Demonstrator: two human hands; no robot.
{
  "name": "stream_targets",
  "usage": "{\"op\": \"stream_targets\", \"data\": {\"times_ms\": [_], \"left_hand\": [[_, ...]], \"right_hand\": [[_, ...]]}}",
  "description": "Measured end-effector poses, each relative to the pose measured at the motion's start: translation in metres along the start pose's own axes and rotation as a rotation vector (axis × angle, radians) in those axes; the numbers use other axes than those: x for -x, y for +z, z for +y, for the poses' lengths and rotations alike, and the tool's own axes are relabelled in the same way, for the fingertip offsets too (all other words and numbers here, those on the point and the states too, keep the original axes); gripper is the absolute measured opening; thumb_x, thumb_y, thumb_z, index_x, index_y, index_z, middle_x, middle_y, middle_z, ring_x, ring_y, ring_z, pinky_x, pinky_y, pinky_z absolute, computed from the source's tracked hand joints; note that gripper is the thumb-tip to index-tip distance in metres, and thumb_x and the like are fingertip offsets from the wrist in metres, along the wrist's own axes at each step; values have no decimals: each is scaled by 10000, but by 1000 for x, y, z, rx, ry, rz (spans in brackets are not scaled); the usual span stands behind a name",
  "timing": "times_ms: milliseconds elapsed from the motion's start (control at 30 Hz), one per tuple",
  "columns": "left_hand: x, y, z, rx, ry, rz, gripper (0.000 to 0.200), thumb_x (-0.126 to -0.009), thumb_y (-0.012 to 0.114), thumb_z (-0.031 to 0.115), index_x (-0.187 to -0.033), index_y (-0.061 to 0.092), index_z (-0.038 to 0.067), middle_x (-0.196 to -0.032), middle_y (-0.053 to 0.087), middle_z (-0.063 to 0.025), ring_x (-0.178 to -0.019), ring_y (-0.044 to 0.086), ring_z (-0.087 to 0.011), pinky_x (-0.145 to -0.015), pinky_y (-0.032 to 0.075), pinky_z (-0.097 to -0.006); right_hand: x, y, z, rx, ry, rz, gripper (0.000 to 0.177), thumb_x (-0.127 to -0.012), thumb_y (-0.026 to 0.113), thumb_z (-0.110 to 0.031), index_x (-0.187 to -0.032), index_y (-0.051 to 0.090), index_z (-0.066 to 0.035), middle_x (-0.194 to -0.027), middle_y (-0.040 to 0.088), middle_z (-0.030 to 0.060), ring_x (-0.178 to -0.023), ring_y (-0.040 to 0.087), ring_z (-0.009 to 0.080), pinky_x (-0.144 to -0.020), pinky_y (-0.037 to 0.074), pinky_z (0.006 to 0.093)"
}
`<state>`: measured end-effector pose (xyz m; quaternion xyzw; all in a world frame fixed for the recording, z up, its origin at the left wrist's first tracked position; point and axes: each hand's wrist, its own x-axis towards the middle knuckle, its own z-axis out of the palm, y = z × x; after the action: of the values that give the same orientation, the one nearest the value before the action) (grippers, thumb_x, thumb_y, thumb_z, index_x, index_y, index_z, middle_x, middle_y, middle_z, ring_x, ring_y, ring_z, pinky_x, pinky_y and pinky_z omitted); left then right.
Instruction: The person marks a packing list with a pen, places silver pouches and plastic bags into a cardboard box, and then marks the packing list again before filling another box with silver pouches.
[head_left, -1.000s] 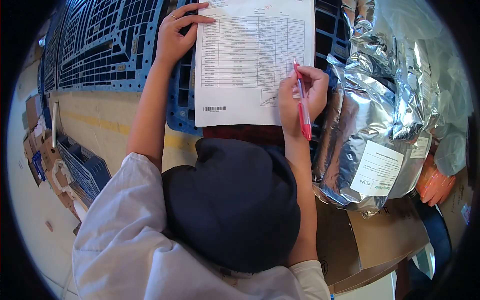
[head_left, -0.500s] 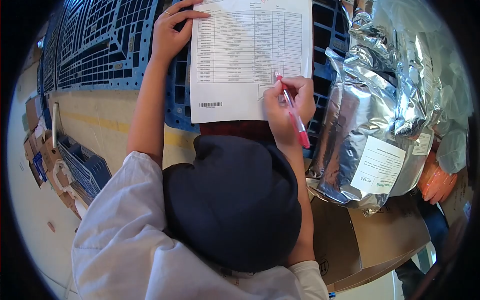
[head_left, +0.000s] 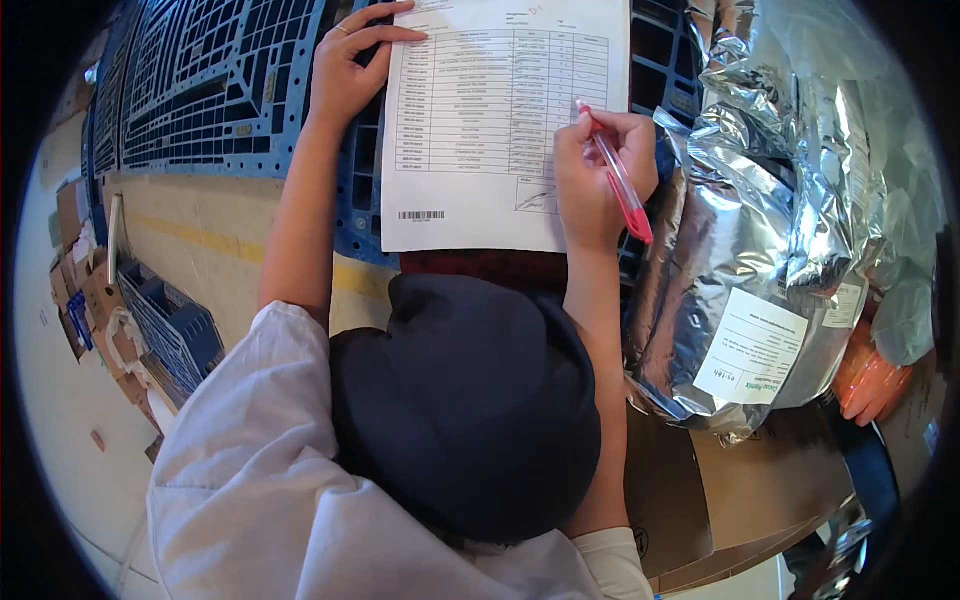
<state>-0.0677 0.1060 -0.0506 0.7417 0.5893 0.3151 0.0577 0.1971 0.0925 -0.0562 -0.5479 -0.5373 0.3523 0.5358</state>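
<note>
A printed sheet (head_left: 470, 205) with a table of rows and a barcode lies over a dark red board (head_left: 485, 265). On its upper left edge rests my left hand (head_left: 352, 68), fingers apart and a ring on one of them. My right hand (head_left: 602, 178) is closed around a red and clear pen (head_left: 622, 185) at the sheet's right side. The pen's upper-left end is near the table's right columns; whether it touches the paper cannot be made out. Below the sheet, a black cap (head_left: 460, 400) fills the middle of the view.
Blue plastic pallets (head_left: 190, 100) stand at the upper left, and a blue crate (head_left: 175, 325) lower down. Silver foil bags (head_left: 720, 250) with labels are on the right, above a cardboard box (head_left: 765, 470). An orange bundle (head_left: 870, 378) sits at the far right.
My right hand has moved up and to the right with the pen, uncovering more of the signature box. My left hand stays at the sheet's edge. The view has shifted slightly.
</note>
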Motion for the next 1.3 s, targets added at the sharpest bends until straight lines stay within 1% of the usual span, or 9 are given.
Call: {"op": "stream_targets", "data": {"times_ms": [667, 900, 967, 1067, 1100, 1133, 1167, 1233, 1300], "left_hand": [[0, 0, 2, -2, -8, 6, 203, -780, 580, 17, -877, 733, 108, -1105, 656, -52, -1001, 620, -190, -861, 475, -273], [3, 1, -9, -13, -24, 32, 204, -757, 593, 75, -872, 736, 164, -1097, 656, -13, -947, 634, -225, -853, 477, -304], [0, -2, -2, -25, 21, 53, 203, -764, 570, 49, -844, 731, 144, -1080, 661, -42, -940, 637, -232, -845, 479, -315], [1, 4, -1, 110, -107, 44, 214, -776, 526, -1, -805, 714, 97, -1032, 659, -131, -912, 634, -269, -812, 479, -335], [-9, -9, 34, 163, -258, -11, 208, -777, 519, 3, -797, 708, 89, -940, 668, -150, -844, 634, -298, -748, 491, -364], [-7, -6, 11, -70, 0, 76, 214, -761, 513, 3, -788, 704, 96, -877, 669, -149, -817, 626, -308, -733, 487, -392], [-3, -12, 13, -180, -5, 106, 212, -743, 520, 7, -785, 703, 104, -901, 671, -144, -858, 622, -307, -763, 478, -396], [-2, -78, -9, -281, 44, 181, 201, -722, 549, 1, -783, 709, 106, -940, 671, -134, -857, 632, -302, -757, 490, -381], [-6, -15, 24, 32, -36, 86, 191, -682, 609, -10, -778, 723, 109, -1018, 672, -113, -855, 652, -293, -745, 514, -350]], "right_hand": [[3, 2, 4, 112, -154, -5, 158, -703, 632, 23, -814, 520, 10, -690, 551, 138, -575, 571, 259, -548, 470, 303], [-2, 1, -5, 146, -206, 28, 146, -757, 551, 56, -893, 535, 4, -842, 524, 166, -768, 564, 294, -653, 454, 342], [-3, 3, 5, 298, -426, 0, 203, -752, 552, 64, -946, 541, 8, -863, 524, 168, -803, 542, 317, -729, 456, 355], [5, -3, 9, 330, -402, -98, 302, -767, 539, 44, -1066, 548, 3, -922, 545, 193, -875, 552, 360, -728, 458, 402], [7, -5, 13, 236, -487, -39, 298, -797, 524, -8, -1093, 542, 25, -948, 566, 182, -890, 553, 352, -758, 448, 427], [6, 0, 18, 252, -617, 52, 291, -841, 494, -80, -1101, 540, 44, -971, 574, 190, -863, 553, 349, -766, 445, 437], [12, 1, 16, 181, -385, -106, 304, -886, 440, -111, -1123, 530, 57, -1044, 579, 214, -923, 569, 340, -816, 456, 418], [6, 61, 71, -775, -171, -66, 236, -878, 450, -3, -1084, 548, 58, -985, 591, 174, -977, 565, 302, -868, 440, 381], [10, 5, 31, 255, -447, -35, 344, -963, 355, -135, -1216, 515, 34, -1152, 580, 180, -1002, 590, 254, -846, 464, 358]]}}
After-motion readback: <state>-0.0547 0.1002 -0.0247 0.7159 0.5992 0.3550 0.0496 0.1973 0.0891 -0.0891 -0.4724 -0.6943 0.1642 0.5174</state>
